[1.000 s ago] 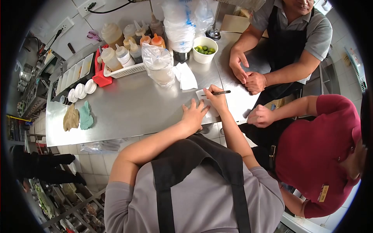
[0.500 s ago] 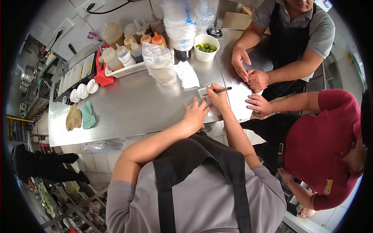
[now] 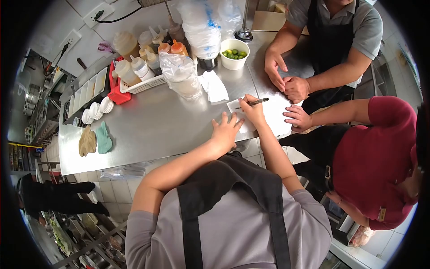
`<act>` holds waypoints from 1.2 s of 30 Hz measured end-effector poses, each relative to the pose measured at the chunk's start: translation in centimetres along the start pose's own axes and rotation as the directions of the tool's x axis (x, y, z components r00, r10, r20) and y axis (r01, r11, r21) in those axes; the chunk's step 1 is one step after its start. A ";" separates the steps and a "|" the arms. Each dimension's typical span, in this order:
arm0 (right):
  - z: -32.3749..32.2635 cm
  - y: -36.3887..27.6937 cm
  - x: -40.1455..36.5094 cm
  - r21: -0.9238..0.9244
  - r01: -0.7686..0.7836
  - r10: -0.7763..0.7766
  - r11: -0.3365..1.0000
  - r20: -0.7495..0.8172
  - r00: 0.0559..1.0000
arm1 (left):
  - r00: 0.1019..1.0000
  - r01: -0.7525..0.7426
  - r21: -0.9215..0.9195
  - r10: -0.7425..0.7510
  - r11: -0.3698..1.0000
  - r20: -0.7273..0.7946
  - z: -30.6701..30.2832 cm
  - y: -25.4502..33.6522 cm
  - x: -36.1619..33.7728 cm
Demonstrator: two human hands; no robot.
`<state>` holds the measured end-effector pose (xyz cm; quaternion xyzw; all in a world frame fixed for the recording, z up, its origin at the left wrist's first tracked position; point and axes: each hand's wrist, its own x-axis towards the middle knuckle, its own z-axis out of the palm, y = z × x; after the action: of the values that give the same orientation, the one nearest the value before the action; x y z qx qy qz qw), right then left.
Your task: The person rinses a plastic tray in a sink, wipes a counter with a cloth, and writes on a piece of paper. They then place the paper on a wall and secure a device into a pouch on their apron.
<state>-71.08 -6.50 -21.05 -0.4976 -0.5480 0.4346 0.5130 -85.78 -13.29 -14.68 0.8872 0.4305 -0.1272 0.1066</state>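
My right hand [image 3: 252, 109] grips a dark pen [image 3: 259, 102], its tip near a white sheet of paper [image 3: 234, 106] on the steel table [image 3: 179, 121]. Flat on the table, with fingers spread, my left hand [image 3: 226, 131] lies beside the paper and touches its near edge. Parts of the sheet are hidden under my hands. Just beyond, folded white paper [image 3: 214, 86] lies next to a plastic bag of pale contents [image 3: 181, 76].
A white tub of green citrus fruits [image 3: 235, 54] and a basket of squeeze bottles [image 3: 142, 84] stand at the back. Green cloth [image 3: 103, 138] and brown cloth [image 3: 87, 141] lie left. Two people stand at right, one resting a hand [image 3: 298, 118] on the table.
The view has shifted slightly. My right hand still holds the pen at the paper, and my left hand stays flat. The person at far left has shifted a little.
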 end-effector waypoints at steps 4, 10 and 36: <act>0.0 0.4 0.1 -0.003 0.027 -0.027 1.000 -0.039 0.999 | 1.000 -0.001 0.006 0.001 1.000 -0.014 0.4 0.0 0.1; -0.3 0.6 0.2 0.008 0.001 -0.001 1.000 -0.047 0.999 | 1.000 -0.005 0.009 0.005 1.000 -0.022 0.5 0.0 0.2; -1.0 1.2 0.5 -0.030 0.015 -0.017 0.999 -0.073 0.997 | 1.000 0.007 0.004 -0.007 1.000 -0.029 0.4 0.1 0.1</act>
<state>-69.95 -5.89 -22.09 -0.5163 -0.5392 0.4040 0.5287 -85.69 -13.41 -15.09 0.8877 0.4347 -0.1156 0.0981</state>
